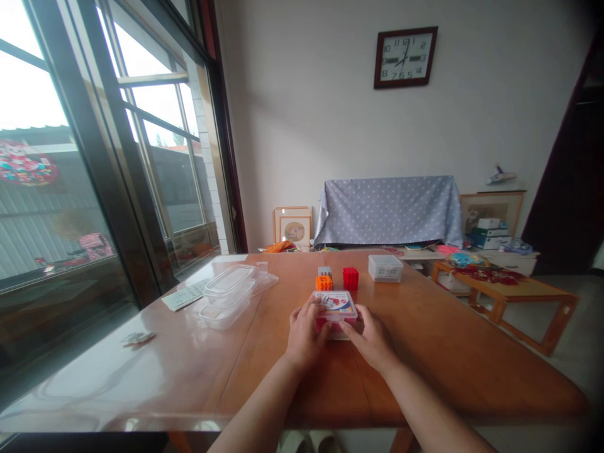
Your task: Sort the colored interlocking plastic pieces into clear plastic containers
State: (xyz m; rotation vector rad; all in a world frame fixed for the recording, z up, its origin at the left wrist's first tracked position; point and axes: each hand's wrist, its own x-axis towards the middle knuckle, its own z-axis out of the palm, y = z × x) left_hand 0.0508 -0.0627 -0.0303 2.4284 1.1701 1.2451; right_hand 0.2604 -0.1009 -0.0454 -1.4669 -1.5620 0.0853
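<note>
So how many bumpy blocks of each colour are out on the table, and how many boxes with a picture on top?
Orange block: 1
Red block: 1
Grey block, partly hidden: 1
Picture box, between the left hand and right hand: 1
Total: 4

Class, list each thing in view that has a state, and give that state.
Left hand: gripping the printed box
Right hand: gripping the printed box
Printed box: lid on top, latching unclear
Red block: apart from the orange block
Clear containers: heaped together
Booklet: lying on the table
Dotted cloth: draped
Wall clock: hanging
</note>
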